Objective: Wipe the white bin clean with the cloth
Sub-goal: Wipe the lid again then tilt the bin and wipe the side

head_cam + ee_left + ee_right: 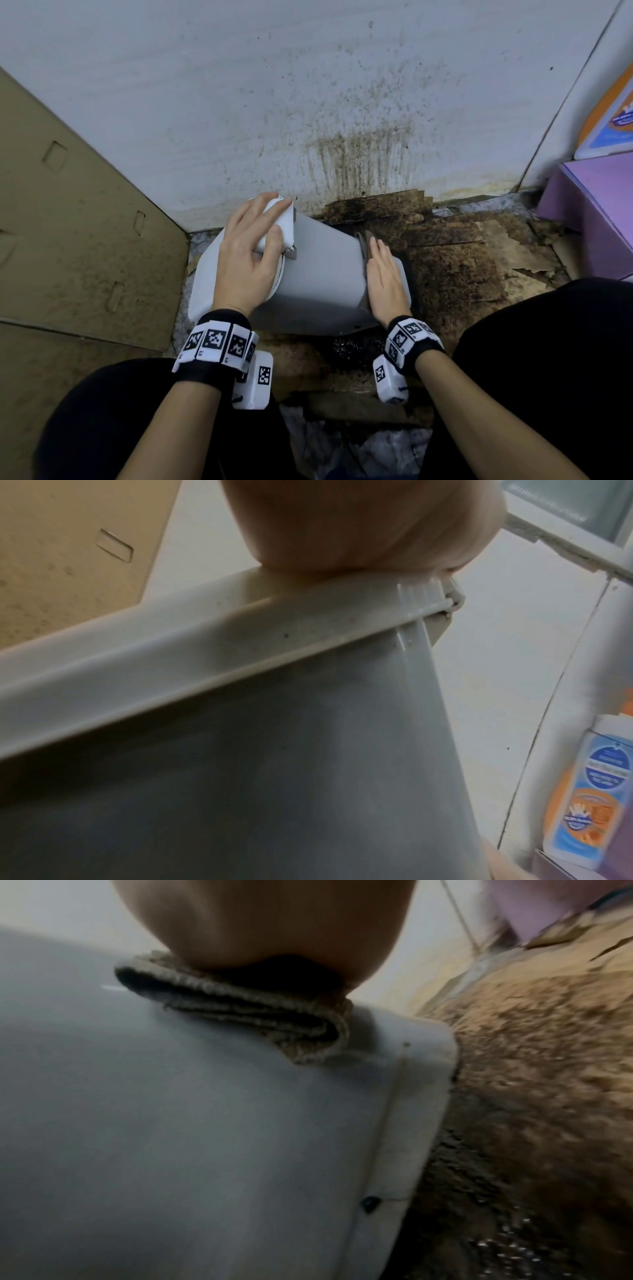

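The white bin (318, 274) lies tipped on its side on the floor, lid end to the left, and fills the left wrist view (274, 750) and the right wrist view (171, 1123). My left hand (270, 224) grips the far corner of the lid end, thumb and fingers curled round it. My right hand (383, 274) lies flat with straight fingers near the bin's base end. It presses a folded grey-brown cloth (363, 244) (240, 1010) against the bin's side. Only the cloth's edge shows beyond the fingers.
A tall cardboard box (68, 222) stands at the left. The white wall (342, 120) behind is stained dark. Soiled, torn cardboard (462, 267) covers the floor to the right. A purple box (599, 212) and an orange-blue pack (613, 120) sit at far right.
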